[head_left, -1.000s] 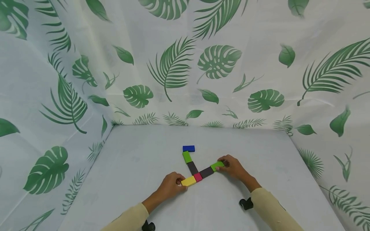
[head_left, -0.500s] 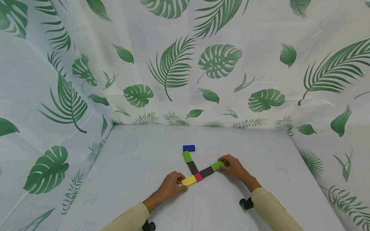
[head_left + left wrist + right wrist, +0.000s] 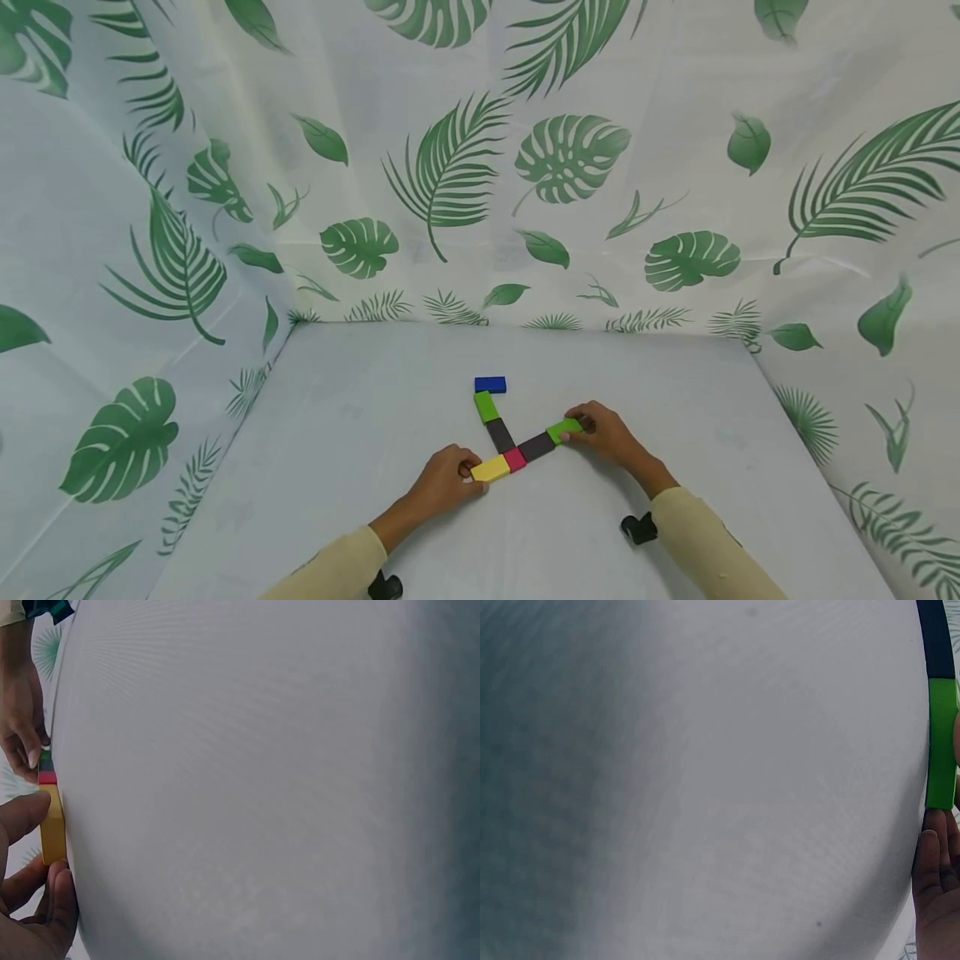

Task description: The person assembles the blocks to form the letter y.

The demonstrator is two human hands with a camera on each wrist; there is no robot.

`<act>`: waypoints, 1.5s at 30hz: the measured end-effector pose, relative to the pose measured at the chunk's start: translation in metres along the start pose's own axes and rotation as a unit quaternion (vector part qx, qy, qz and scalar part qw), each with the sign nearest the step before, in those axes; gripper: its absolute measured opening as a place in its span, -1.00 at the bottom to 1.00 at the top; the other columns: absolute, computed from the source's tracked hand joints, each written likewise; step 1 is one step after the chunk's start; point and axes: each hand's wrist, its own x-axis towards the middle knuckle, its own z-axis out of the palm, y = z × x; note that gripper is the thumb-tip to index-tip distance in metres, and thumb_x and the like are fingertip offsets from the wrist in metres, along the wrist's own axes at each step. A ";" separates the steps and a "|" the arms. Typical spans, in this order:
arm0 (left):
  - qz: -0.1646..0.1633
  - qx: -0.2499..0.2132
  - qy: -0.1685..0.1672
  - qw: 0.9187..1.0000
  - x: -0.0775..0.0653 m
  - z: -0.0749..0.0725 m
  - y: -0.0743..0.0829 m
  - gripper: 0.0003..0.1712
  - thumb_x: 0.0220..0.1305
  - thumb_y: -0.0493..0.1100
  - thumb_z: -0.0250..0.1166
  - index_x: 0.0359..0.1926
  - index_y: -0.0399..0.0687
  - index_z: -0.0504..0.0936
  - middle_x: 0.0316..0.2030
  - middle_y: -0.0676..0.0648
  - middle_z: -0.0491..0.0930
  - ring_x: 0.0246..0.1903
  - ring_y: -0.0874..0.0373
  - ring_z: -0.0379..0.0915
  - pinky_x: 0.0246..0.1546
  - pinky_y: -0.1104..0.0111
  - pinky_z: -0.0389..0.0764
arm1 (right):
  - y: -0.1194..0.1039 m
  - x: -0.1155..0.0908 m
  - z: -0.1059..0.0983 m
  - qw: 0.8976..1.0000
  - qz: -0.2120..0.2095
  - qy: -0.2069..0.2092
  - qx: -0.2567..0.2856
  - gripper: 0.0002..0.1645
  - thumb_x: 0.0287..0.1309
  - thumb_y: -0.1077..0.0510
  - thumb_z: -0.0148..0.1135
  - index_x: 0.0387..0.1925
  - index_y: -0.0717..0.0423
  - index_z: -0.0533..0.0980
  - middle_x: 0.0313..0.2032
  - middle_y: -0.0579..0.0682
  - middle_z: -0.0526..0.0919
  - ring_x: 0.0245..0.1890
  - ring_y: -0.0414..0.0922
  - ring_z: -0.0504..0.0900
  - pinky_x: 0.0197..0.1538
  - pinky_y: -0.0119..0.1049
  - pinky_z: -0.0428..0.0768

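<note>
Coloured blocks lie on the white table in a branching shape. My left hand (image 3: 442, 481) holds the outer end of a yellow block (image 3: 491, 469) between thumb and fingers. Beside that block sits a small red block (image 3: 514, 459), followed by a dark block (image 3: 537, 447) and a bright green block (image 3: 562, 430) in one slanting row. Thumb and fingers of my right hand (image 3: 607, 435) grip the green block's far end. In the left wrist view the yellow block (image 3: 52, 825) shows up close; the green block (image 3: 942, 742) does so in the right wrist view.
A second dark block (image 3: 500, 436) and another green block (image 3: 486, 407) branch away from the red one. A blue block (image 3: 491, 384) lies crosswise at that branch's far end. Leaf-printed cloth (image 3: 465, 275) rises behind and beside the white table (image 3: 360, 375).
</note>
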 end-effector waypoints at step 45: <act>-0.004 0.008 0.048 0.999 0.100 -0.069 -0.032 -0.70 0.29 -0.08 0.40 -0.03 -0.12 0.67 -0.17 -0.05 0.66 -0.23 0.17 0.54 -0.19 0.31 0.62 | -0.001 -0.002 -0.002 1.000 0.002 0.000 0.005 -0.51 0.11 0.00 0.49 0.02 0.14 0.60 -0.15 -0.01 0.62 -0.14 -0.10 0.57 -0.03 -0.13 0.56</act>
